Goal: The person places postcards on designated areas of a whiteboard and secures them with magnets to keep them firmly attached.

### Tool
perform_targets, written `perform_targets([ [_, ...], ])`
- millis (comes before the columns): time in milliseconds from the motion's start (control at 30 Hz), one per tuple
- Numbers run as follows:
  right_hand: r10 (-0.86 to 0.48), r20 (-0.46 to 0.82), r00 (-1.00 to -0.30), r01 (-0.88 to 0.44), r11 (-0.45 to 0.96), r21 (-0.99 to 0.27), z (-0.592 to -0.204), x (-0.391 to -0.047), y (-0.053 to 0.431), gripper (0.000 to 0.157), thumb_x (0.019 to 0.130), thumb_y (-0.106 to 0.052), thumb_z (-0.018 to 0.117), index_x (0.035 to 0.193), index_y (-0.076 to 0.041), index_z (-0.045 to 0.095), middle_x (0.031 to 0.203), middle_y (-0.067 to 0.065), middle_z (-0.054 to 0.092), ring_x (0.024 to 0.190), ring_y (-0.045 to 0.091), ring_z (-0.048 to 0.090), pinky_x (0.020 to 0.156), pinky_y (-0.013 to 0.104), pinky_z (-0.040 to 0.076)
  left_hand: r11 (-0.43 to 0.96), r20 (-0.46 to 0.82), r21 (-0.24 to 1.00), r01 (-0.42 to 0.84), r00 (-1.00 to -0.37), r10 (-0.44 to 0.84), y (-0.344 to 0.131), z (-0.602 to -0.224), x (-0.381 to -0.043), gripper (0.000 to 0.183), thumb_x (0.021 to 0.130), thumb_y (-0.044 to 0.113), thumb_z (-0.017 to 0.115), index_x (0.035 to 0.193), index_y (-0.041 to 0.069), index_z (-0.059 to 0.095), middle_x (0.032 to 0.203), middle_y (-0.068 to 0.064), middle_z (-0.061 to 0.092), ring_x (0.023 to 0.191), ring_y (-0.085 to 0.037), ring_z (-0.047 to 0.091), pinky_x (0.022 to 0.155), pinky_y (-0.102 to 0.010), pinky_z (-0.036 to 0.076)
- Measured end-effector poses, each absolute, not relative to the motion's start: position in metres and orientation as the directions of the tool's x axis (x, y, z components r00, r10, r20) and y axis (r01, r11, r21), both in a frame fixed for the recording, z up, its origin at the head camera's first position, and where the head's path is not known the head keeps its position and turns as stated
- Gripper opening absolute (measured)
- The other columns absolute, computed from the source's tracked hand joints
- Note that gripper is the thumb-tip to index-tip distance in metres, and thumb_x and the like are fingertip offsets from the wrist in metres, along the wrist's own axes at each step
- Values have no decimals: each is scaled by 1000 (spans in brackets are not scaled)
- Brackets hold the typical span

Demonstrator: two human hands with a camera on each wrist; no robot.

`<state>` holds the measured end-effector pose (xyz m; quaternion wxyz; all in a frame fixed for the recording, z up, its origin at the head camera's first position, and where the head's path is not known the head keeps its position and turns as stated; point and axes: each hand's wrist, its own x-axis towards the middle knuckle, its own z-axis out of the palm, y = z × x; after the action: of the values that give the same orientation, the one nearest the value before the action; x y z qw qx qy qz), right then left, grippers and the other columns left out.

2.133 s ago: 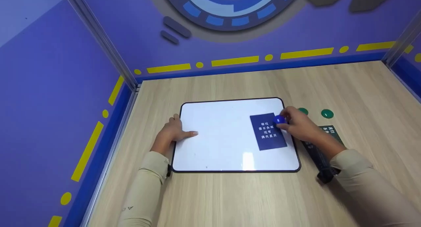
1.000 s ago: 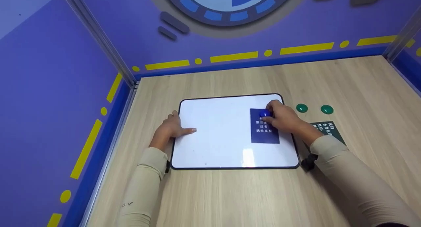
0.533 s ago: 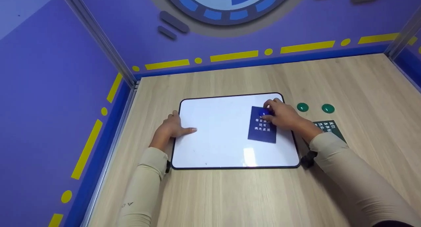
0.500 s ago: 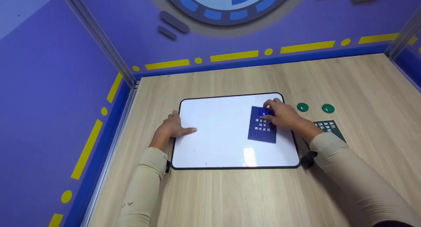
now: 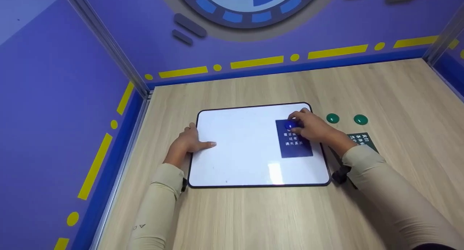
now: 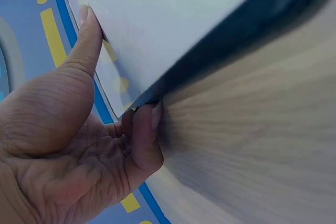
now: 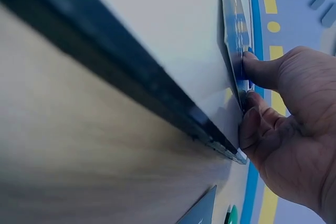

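A whiteboard (image 5: 239,145) with a black frame lies on the table. My left hand (image 5: 186,141) grips its left edge, thumb flat on the white face; in the left wrist view the fingers (image 6: 147,145) curl against the frame. On the board's right part is a dark blue card (image 5: 296,148) with white printed characters, turned slightly. My right hand (image 5: 313,126) pinches a round blue magnet (image 5: 289,125) on the card's upper part and hides its top right corner. In the right wrist view the card (image 7: 236,30) stands slightly off the board along its near edge.
Two green round magnets, one nearer (image 5: 332,118) and one farther right (image 5: 360,119), lie on the table right of the board. A dark green card (image 5: 363,139) with white characters is partly under my right forearm. Blue-purple panels (image 5: 232,47) bound the table behind and on both sides.
My right hand has moved left with the blue magnet, from the card's right edge to its upper middle. The card has swung one way and back. My left hand keeps its place.
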<state>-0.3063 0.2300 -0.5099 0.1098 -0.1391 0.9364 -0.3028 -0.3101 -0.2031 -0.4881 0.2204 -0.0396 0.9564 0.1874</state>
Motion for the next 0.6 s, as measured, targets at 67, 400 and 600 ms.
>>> perform_targets([
  [67, -323, -128, -938, -185, 776, -602, -510, -307, 231, 38, 106, -12, 64, 144, -11, 60, 140, 23, 53, 126, 43, 62, 109, 61, 53, 928, -435, 340, -156, -901, 8, -203, -489, -310, 126, 90, 64, 79, 169, -5, 8, 170, -33, 29, 157, -50, 36, 127, -59, 37],
  [400, -296, -139, -945, -157, 783, -602, -509, -310, 232, 41, 104, -16, 69, 143, -7, 58, 139, 23, 57, 123, 41, 63, 107, 59, 55, 929, -436, 333, -161, -900, 1, -205, -491, -309, 127, 89, 65, 78, 169, -3, 7, 171, -32, 27, 158, -49, 36, 128, -59, 36],
  [600, -292, -148, -945, -148, 785, -601, -510, -309, 232, 41, 106, -16, 67, 144, -8, 56, 140, 23, 57, 124, 41, 62, 109, 60, 53, 933, -445, 322, -162, -895, -1, -204, -491, -311, 128, 89, 66, 78, 169, -2, 6, 172, -31, 26, 159, -49, 34, 129, -59, 35],
])
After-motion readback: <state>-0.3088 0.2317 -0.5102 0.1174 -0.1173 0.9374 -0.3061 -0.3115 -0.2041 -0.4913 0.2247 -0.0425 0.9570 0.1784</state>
